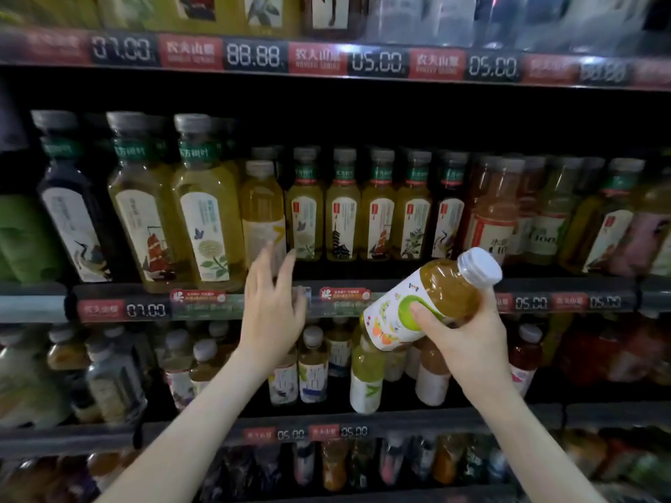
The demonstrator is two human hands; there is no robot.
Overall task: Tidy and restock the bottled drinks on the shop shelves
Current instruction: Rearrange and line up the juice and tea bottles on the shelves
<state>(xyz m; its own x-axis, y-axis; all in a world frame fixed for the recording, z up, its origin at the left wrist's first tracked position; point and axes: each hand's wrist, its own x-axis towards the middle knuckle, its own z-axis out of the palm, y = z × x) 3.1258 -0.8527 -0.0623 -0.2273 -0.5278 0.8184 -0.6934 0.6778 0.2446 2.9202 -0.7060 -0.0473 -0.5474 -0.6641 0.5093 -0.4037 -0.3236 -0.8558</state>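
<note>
The job looks partway through. On the middle shelf [581, 285] the row of small tea bottles [343, 205] stands upright with labels facing out, and the larger bottles [203, 208] to their left are also lined up at the front edge, so that stretch seems faced. One pale yellow bottle [262, 208] with a plain grey cap sits between the two groups and matches neither, so it may need moving or fronting. The lower shelf [399, 417] looks less orderly: its bottles stand at uneven depths, and a green-and-white one [366, 372] sits forward of the rest. One drink is not yet shelved, namely the juice bottle [432, 295] with the white cap and fruit-printed label. It is in the air in front of the middle shelf's price rail, tilted with its cap up and to the right. The right hand [461, 335] grips this bottle from below, fingers wrapped round the body and thumb pressed on the label. The left hand [272, 306] is open with its fingers spread and reaches up toward the foot of the pale yellow bottle. Its fingertips are blurred, so I cannot tell whether they touch the bottle.
</note>
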